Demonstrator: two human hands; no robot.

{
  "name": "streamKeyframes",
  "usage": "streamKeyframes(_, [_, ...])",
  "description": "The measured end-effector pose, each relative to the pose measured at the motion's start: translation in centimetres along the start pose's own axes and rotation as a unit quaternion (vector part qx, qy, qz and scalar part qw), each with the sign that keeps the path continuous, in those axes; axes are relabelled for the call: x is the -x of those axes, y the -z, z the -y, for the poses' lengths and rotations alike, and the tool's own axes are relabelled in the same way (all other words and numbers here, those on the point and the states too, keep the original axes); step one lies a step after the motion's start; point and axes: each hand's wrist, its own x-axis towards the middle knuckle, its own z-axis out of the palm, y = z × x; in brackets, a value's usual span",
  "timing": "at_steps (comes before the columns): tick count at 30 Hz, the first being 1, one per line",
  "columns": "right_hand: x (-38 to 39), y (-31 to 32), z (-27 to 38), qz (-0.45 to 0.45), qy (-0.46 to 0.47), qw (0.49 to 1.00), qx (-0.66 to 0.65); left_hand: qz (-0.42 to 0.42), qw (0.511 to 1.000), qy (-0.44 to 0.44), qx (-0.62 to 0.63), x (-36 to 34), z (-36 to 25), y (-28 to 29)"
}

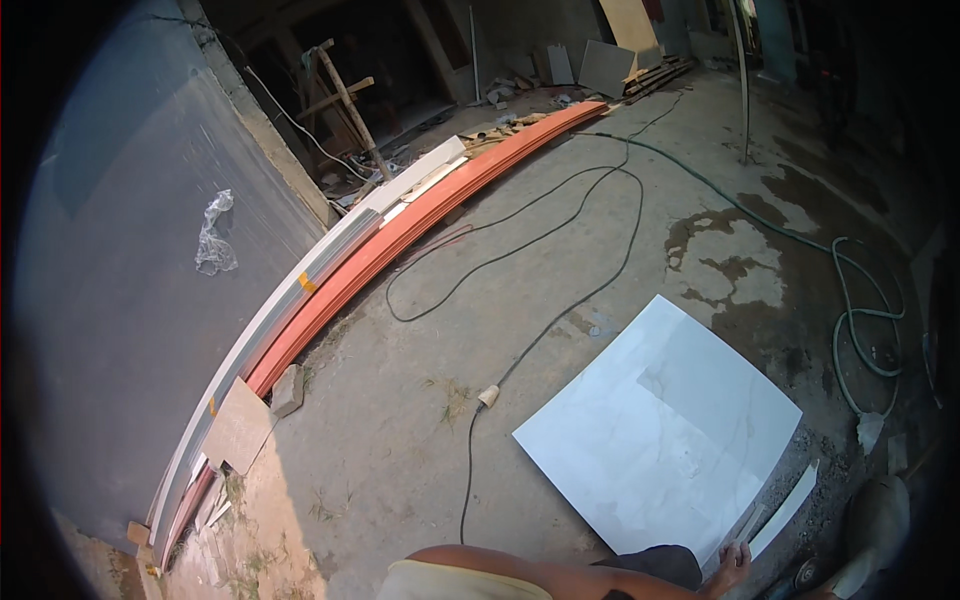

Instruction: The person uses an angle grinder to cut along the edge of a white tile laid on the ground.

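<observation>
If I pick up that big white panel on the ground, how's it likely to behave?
The white panel looks like tile, so it's probably stiff, and likely heavy given its broad face. That smooth-looking surface may be slippery. Its sharp, exposed corners could chip if knocked against the hard ground.

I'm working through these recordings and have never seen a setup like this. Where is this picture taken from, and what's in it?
There is no machine here: a person works bare-handed. The single picture comes from a wide fisheye camera on their head, so straight edges bend and the corners go dark. On the concrete ground lie a large white slab, a dark cable with a pale connector, a green hose and a stack of long orange-red lengths. At bottom right, a hand is at the slab's edge beside narrow strips. Whether it is left or right, and how firm its grip is, I can't tell.
</observation>
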Motion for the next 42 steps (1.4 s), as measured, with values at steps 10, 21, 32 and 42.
streamKeyframes(10, [4.7, 1.0, -2.8, 0.165, -0.032, 0.985, 0.049, 0.090, 0.994, -0.048, -0.028, 1.9, 3.7, -6.8])
streamKeyframes(21, [10.8, -5.3, -1.9, 0.302, 0.007, 0.923, 0.238, 0.119, 0.991, -0.057, -0.030, 2.7, 4.7, -8.5])
streamKeyframes(32, [13.6, -8.1, -2.5, 0.383, 0.030, 0.872, 0.302, 0.134, 0.989, -0.051, -0.032, 3.1, 5.8, -9.2])
streamKeyframes(42, [15.1, -9.3, -3.0, 0.424, 0.039, 0.846, 0.321, 0.140, 0.988, -0.054, -0.031, 3.3, 6.3, -9.7])
